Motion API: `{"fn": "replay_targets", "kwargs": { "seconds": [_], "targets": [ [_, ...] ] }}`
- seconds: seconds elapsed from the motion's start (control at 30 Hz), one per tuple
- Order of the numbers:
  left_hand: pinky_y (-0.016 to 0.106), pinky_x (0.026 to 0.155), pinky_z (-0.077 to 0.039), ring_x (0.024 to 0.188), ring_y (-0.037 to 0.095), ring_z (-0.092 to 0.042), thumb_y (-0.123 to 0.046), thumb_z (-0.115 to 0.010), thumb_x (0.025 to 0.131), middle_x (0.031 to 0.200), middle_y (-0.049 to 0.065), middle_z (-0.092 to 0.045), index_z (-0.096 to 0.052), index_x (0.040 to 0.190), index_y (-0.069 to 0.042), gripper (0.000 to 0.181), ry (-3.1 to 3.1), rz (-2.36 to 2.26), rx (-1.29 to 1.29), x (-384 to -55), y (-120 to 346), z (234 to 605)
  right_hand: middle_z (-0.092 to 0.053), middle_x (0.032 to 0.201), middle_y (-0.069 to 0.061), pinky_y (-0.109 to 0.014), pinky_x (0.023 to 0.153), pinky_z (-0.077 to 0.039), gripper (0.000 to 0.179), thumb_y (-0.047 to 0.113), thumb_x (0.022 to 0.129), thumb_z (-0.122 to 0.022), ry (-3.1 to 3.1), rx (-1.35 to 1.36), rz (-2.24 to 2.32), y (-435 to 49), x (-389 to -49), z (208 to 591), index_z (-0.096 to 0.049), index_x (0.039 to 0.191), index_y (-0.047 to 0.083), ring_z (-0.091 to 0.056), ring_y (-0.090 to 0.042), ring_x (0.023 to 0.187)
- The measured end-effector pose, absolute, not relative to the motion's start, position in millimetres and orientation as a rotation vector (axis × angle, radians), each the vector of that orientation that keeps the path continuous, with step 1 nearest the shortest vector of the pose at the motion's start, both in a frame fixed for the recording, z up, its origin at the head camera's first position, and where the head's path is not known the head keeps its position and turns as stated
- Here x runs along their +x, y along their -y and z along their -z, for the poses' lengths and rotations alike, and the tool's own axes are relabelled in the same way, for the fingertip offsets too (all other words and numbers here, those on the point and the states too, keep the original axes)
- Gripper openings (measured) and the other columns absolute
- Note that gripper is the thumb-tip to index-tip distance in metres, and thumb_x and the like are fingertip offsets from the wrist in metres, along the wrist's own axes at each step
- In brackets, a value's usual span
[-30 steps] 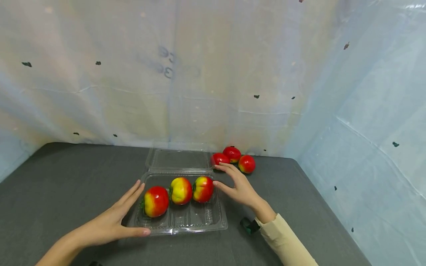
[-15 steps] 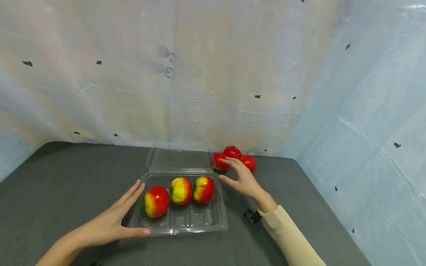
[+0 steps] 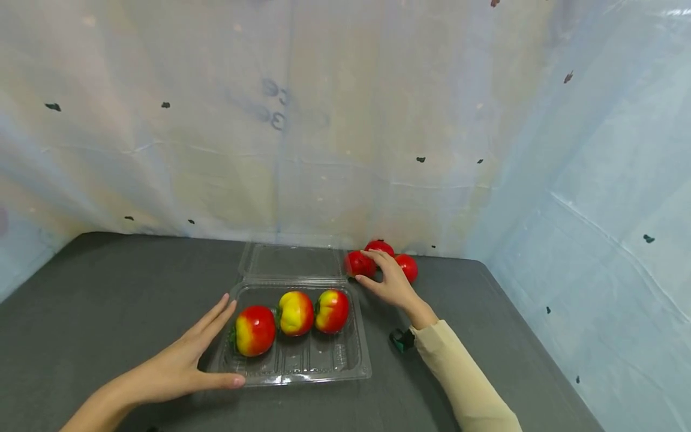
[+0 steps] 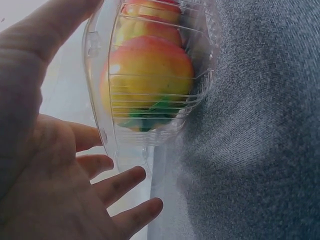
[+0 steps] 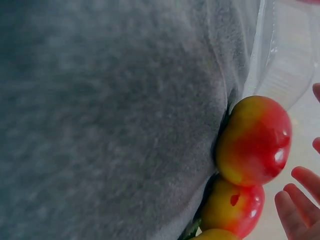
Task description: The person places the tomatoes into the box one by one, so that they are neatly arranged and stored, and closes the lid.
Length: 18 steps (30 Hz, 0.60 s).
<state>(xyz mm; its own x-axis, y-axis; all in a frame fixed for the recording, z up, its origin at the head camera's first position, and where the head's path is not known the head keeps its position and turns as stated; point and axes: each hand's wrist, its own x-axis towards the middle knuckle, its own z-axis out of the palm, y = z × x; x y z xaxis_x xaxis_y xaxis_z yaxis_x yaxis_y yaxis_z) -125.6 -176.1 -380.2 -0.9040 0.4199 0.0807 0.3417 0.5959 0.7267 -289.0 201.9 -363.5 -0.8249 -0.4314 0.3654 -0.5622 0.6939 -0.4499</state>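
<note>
R hand (image 3: 393, 284) nearer fruit (image 3: 354, 264), L (image 3: 178, 367) by box (image 3: 324, 360)

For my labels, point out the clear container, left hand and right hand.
Clear container (image 3: 308, 380), head view: front rim.
Left hand (image 3: 178, 367), head view: its back.
Right hand (image 3: 395, 288), head view: its back.

A makeshift, screened-off work booth, it seems: translucent plastic sheeting (image 3: 345, 120), with small dark patches (image 3: 53, 107) and faint handwritten marks (image 3: 278, 121) on it, rises behind a grey fabric-covered table (image 3: 135, 288), and bluish sheeting (image 3: 610, 180) flanks the right side; what building holds the booth cannot be told
</note>
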Motion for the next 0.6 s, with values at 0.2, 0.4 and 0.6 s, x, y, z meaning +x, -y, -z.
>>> {"fn": "replay_targets", "kwargs": {
  "seconds": [0.2,0.4,0.6],
  "targets": [
    [0.076,0.088,-0.032,0.138,0.058,-0.011,-0.043,-0.077,0.078,0.161,0.014,0.006,-0.004,0.156,-0.022,0.108,-2.679,-1.259,0.639,-121.9,172.1,385.0,-0.045,0.144,-0.017,-0.057,0.107,-0.035,0.065,0.026,0.083,-0.073,2.751,0.748,-0.812,-198.8,-299.3,364.2,-0.048,0.140,0.006,-0.038,-0.035,0.133],
    [0.077,0.087,-0.032,0.138,0.058,-0.010,-0.041,-0.076,0.079,0.161,0.014,0.007,-0.003,0.156,-0.022,0.108,-2.665,-1.266,0.637,-119.9,172.8,381.5,-0.040,0.148,-0.018,-0.060,0.109,-0.029,0.071,0.027,0.082,-0.073,2.794,0.725,-0.812,-191.5,-307.0,365.7,-0.043,0.144,0.008,-0.031,-0.037,0.136],
    [0.076,0.088,-0.032,0.138,0.057,-0.011,-0.043,-0.076,0.079,0.161,0.014,0.006,-0.004,0.156,-0.022,0.108,-2.665,-1.255,0.629,-119.3,173.0,378.9,-0.039,0.147,-0.018,-0.063,0.110,-0.021,0.072,0.026,0.081,-0.074,2.805,0.706,-0.780,-187.1,-311.5,366.9,-0.043,0.144,0.008,-0.027,-0.038,0.138]
  ]
}}
